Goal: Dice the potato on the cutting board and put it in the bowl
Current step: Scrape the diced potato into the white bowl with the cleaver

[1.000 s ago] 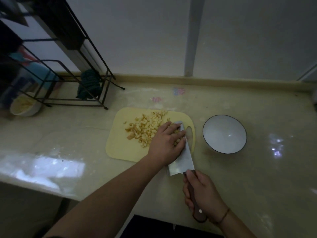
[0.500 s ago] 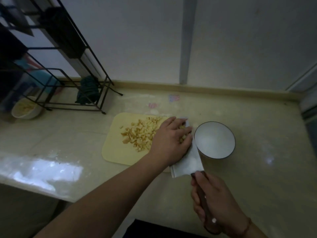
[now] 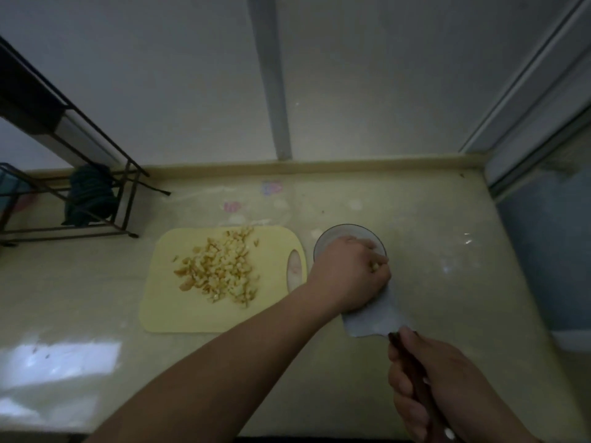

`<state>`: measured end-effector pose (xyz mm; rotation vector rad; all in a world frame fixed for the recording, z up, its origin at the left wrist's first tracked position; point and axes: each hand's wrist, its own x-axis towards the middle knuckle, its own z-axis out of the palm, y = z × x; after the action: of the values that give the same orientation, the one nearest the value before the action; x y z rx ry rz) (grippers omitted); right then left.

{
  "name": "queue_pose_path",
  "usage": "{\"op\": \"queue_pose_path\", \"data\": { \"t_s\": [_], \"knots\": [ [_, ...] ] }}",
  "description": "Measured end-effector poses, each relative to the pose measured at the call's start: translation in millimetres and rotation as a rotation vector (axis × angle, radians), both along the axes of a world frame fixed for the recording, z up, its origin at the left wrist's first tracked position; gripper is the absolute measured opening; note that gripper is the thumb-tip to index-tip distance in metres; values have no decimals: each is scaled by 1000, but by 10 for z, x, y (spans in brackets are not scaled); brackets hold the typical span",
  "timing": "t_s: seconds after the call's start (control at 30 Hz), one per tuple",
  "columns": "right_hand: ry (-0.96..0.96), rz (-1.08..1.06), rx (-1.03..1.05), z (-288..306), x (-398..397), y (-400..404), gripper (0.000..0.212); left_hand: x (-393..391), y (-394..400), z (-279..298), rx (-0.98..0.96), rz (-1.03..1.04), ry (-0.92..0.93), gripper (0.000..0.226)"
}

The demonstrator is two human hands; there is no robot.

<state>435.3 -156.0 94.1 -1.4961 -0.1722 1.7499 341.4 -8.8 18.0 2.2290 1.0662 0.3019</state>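
A heap of diced potato [image 3: 220, 268] lies on the pale yellow cutting board [image 3: 179, 311]. To its right stands the white, dark-rimmed bowl [image 3: 332, 235], mostly covered by my left hand [image 3: 350, 276]. That hand lies on the flat blade of the cleaver [image 3: 372, 318] over the bowl, fingers cupped over a few potato pieces [image 3: 374, 266] at the fingertips. My right hand [image 3: 438, 388] grips the cleaver's dark handle near the bottom right. The bowl's inside is hidden.
A black wire rack [image 3: 96, 199] with a dark cloth stands at the back left of the counter. The wall runs along the back, and a glass panel [image 3: 543, 244] closes the right side. The counter's front edge is close to my arms.
Both hands carried the cleaver with potato pieces from the cutting board rightward to the bowl. My left hand now sits over the bowl instead of the board.
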Motion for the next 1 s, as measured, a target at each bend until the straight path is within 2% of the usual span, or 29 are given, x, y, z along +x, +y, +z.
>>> {"op": "queue_pose_path", "data": {
  "t_s": [0.13,0.2,0.3,0.43,0.57,0.67,0.77,0.87,0.93,1.0],
  "knots": [
    [24,19,-71,-17,4,92,35,14,91,-79,-150,5,36,42],
    [42,22,-103,-20,0,138,35,5,165,-130,-189,-16,83,37],
    [54,32,-142,-27,-11,202,35,-8,258,-221,-218,-39,100,30],
    [67,53,-189,-33,3,267,37,-7,333,-336,-209,-66,106,36],
    [77,71,-219,14,56,323,37,11,428,-387,-83,-161,64,40],
    [71,88,-243,47,93,353,36,11,520,-414,39,-250,51,27],
    [77,95,-267,62,121,366,36,5,586,-434,140,-295,86,25],
    [119,90,-286,84,145,386,35,-35,620,-420,190,-339,-17,25],
    [149,87,-292,95,158,402,34,-92,644,-400,259,-376,-110,28],
    [157,83,-298,99,169,411,34,-156,678,-398,360,-409,-123,43]
  ]
}}
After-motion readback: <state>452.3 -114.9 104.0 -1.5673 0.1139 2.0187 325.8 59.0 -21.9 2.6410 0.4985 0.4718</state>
